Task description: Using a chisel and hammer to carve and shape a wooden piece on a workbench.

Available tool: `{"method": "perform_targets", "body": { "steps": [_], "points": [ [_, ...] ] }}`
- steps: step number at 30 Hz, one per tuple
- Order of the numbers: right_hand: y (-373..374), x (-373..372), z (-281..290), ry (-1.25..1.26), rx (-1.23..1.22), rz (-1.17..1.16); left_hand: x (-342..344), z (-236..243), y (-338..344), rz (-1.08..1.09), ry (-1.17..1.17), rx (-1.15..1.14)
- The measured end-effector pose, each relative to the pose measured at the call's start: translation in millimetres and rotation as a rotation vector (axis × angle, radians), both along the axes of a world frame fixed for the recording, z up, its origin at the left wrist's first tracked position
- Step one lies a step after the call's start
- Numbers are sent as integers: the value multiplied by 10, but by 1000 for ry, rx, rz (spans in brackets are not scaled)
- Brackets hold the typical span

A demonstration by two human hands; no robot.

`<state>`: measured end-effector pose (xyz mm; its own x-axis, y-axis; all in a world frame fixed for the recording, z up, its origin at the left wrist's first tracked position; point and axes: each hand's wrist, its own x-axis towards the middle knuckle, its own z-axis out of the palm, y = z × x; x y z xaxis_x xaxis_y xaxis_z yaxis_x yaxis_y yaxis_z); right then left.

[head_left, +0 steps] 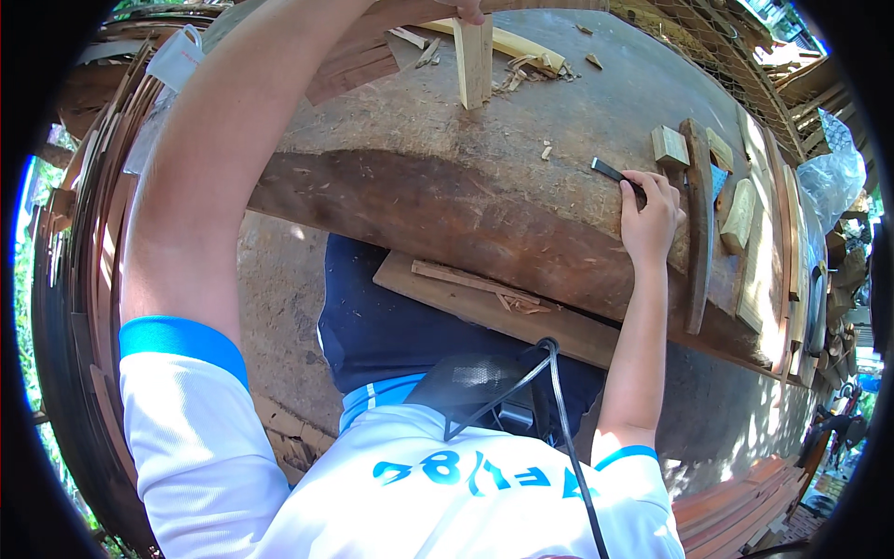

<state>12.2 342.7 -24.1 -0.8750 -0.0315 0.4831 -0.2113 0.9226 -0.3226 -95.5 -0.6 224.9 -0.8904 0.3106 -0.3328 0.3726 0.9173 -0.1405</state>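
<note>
At the top edge, the fingertips of my left hand [472,11] are closed on the upper end of a pale wooden piece [472,65]. That piece stands on end on the worn wooden workbench [391,177]; most of the hand lies outside the picture. On the right side of the bench, my right hand [652,210] is wrapped round a chisel [609,170]. Its dark flat blade points left, low over the bench top or resting on it; I cannot tell which. The handle is hidden in my fingers.
Wood shavings [512,79] and a pale strip [526,47] lie behind the upright piece. Right of my right hand are a small block [670,147], a long dark wooden bar [697,224] and other offcuts. A board [484,312] with thin scraps sits below the bench's front edge.
</note>
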Motion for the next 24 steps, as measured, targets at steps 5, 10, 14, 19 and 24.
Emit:
{"method": "perform_targets", "body": {
  "steps": [5,10,14,19,24],
  "points": [
    [5,15,6,-2,0,-11,-96,-79,-90,104,-118,117],
    [-14,10,27,2,-7,-4,60,-245,-278,33,182,145],
    [-12,9,31,2,3,-4,-175,-239,-422,180,-211,258],
    [34,24,8,33,-2,-7,-94,-1001,-282,-20,-193,196],
    [-50,15,37,28,6,0,-64,-1423,-340,22,-21,429]
  ]
}}
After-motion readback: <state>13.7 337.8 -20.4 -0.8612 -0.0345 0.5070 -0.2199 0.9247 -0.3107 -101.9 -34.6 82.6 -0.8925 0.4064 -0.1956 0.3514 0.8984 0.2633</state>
